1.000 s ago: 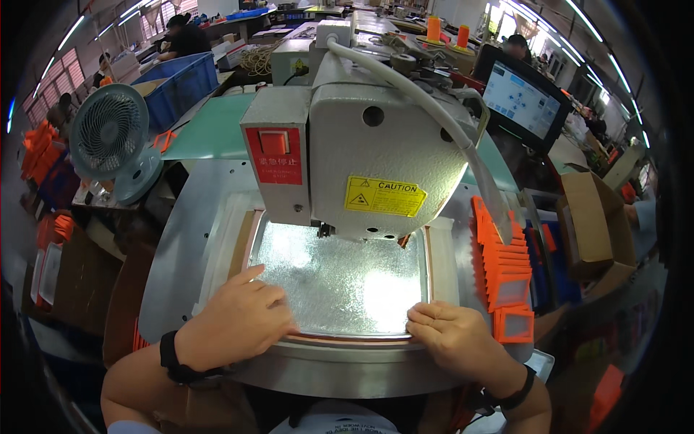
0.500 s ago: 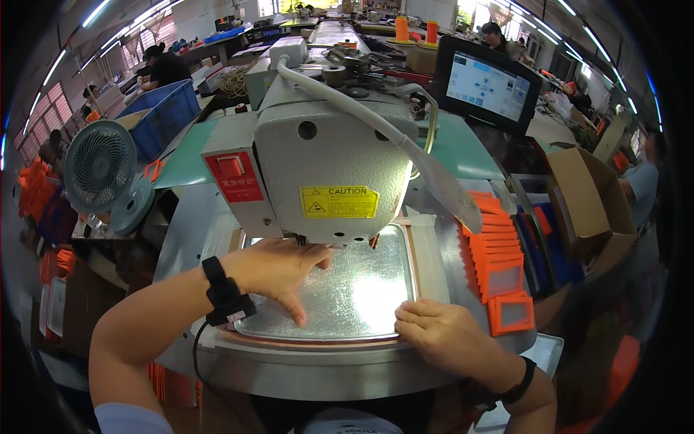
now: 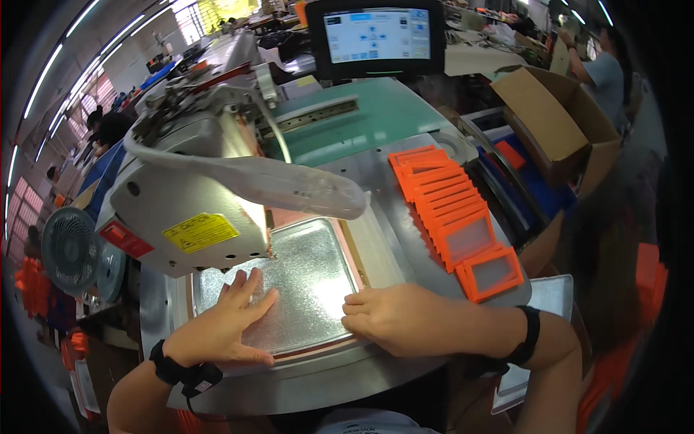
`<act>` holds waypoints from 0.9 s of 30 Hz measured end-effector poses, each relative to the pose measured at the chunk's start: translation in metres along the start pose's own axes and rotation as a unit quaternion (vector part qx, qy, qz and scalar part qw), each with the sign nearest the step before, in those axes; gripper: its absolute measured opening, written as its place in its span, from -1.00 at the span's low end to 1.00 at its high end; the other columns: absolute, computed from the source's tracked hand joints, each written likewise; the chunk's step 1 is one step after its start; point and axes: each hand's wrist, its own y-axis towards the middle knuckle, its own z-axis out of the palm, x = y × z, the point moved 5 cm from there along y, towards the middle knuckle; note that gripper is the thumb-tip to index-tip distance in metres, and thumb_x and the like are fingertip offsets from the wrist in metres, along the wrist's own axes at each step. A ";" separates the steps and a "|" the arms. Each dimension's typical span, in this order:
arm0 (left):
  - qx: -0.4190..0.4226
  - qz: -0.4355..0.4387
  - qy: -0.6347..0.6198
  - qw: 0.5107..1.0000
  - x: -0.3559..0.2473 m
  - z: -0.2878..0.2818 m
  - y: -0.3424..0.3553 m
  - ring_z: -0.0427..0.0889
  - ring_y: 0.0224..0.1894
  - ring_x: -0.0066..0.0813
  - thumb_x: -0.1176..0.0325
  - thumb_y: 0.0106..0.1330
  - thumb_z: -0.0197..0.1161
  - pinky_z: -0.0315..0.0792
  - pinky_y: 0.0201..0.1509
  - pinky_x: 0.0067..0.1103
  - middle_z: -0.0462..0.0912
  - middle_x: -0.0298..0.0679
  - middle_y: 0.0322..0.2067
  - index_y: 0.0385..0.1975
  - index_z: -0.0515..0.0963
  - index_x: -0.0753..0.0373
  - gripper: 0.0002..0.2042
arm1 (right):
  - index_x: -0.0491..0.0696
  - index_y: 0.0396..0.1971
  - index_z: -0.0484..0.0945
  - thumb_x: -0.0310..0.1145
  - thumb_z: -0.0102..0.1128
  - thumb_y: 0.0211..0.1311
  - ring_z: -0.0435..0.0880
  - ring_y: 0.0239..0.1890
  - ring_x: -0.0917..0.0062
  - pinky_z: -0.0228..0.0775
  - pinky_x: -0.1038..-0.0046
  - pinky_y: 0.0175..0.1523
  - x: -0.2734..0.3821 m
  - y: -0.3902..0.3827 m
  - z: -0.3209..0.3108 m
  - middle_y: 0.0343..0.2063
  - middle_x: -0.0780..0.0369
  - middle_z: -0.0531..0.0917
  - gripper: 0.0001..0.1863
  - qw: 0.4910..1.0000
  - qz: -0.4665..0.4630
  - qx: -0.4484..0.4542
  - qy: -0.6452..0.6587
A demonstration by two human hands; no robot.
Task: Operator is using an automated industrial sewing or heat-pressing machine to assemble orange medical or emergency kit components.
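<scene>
A shiny silvery rectangular panel with a raised rim point(image 3: 311, 253) lies flat in a tan-edged frame under the head of a grey sewing machine point(image 3: 188, 210). My left hand point(image 3: 228, 315) is over the panel's near left part, fingers spread and thumb pointing toward the near edge. At the panel's right edge, the fingers of my right hand point(image 3: 405, 318) are curled together; what they pinch, if anything, is hidden. Both wrists wear black bands.
Orange-framed clear pieces point(image 3: 452, 217) lie in an overlapping row on the metal table point(image 3: 383, 188) to the right. Beyond stand a screen point(image 3: 376, 36) and an open cardboard box point(image 3: 549, 116). A fan point(image 3: 71, 242) is at left; a person in light blue point(image 3: 607, 76) is far right.
My view has swung to the right. My left hand has drawn back from beneath the machine head toward the near left of the panel. The right hand stays by the panel's right edge.
</scene>
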 end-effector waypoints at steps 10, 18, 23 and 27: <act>0.015 -0.016 -0.043 0.999 -0.005 -0.008 0.003 -0.25 0.49 0.44 -0.23 0.01 0.48 -0.18 0.51 -0.04 -0.22 0.40 0.44 0.40 0.21 0.31 0.04 | -0.17 -0.11 0.62 -0.56 0.13 0.12 0.58 0.14 0.23 0.35 0.22 0.33 -0.084 0.043 -0.030 0.20 0.07 0.53 -0.70 0.985 0.107 0.093 -0.099; -0.012 -0.028 -0.063 0.998 -0.004 -0.003 0.000 -0.26 0.51 0.38 -0.21 -0.01 0.50 -0.19 0.52 -0.05 -0.21 0.34 0.46 0.40 0.22 0.30 0.04 | -0.08 -0.22 0.72 -0.04 0.36 0.07 0.58 0.14 0.31 0.10 -0.14 0.39 -0.064 0.043 -0.029 0.07 0.07 0.64 -0.58 0.973 0.046 0.069 -0.215; -0.026 -0.031 -0.053 0.998 -0.004 -0.001 -0.002 -0.26 0.51 0.35 -0.20 -0.02 0.50 -0.21 0.52 -0.06 -0.21 0.32 0.47 0.40 0.21 0.30 0.04 | -0.12 -0.33 0.74 0.00 0.48 -0.11 0.58 0.12 0.22 0.02 -0.21 0.38 -0.047 0.045 -0.028 0.01 0.01 0.65 -0.52 0.978 0.058 0.096 -0.175; -0.034 -0.025 -0.053 0.998 -0.002 0.000 0.000 -0.26 0.51 0.35 -0.20 -0.01 0.50 -0.20 0.52 -0.08 -0.19 0.31 0.47 0.40 0.21 0.31 0.04 | 0.03 -0.31 0.77 0.04 0.55 -0.22 0.57 0.12 0.27 -0.12 -0.36 0.35 -0.038 0.052 -0.028 -0.14 0.12 0.71 -0.52 0.960 0.093 0.169 -0.204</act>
